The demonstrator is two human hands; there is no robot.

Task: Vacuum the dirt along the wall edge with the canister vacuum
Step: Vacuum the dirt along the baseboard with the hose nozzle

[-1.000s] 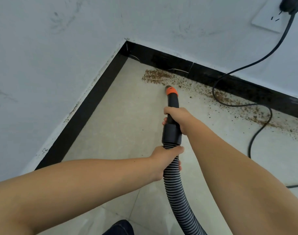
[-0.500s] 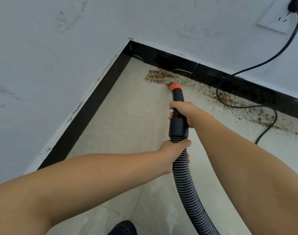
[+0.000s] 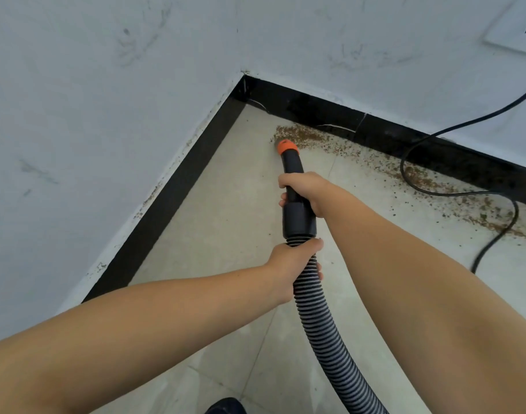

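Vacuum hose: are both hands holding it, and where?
Yes. The right hand grips the black nozzle tube; the left hand grips the ribbed hose just behind it.

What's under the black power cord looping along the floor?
Brown dirt scattered along the black baseboard lies beneath the black power cord, on pale floor tile. Grains directly beneath the cord are hidden.
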